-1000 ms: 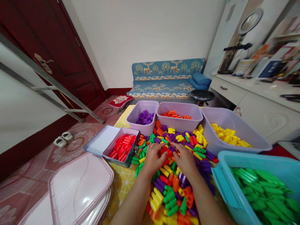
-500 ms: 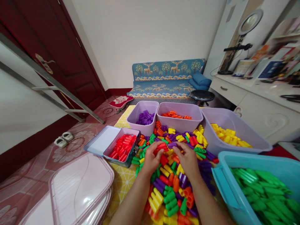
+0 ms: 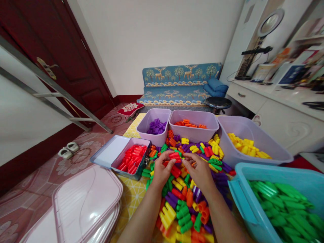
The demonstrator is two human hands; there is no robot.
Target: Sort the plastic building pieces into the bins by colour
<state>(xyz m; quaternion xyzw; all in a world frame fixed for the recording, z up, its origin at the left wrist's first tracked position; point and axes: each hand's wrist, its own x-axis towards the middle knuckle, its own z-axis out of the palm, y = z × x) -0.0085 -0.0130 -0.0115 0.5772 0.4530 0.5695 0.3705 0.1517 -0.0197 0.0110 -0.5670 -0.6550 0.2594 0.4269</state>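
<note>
My left hand (image 3: 163, 168) is closed on a red plastic tube block (image 3: 175, 156), thumb in front and fingers behind. Just to its right is my right hand (image 3: 198, 168), fingers slightly curled and apart, with no piece visible between them. Its fingertips are close to the red block's right end; whether they touch it I cannot tell. Beneath both hands spreads a mixed heap of tube blocks (image 3: 184, 212) in red, yellow, green, orange and purple. Part of the heap is hidden by my hands and forearms.
Lilac bins hold purple (image 3: 152, 135), orange (image 3: 193, 135) and yellow pieces (image 3: 255, 160). A hinged box (image 3: 141, 173) of red pieces stands left; a teal bin (image 3: 246, 202) of green ones stands right. Pale lids (image 3: 88, 202) are stacked at front left. A blue sofa (image 3: 177, 92) lies beyond.
The purple piece that was between my right fingers has left them and is no longer distinguishable. My right hand has shifted slightly left and down. The red block remains in my left hand.
</note>
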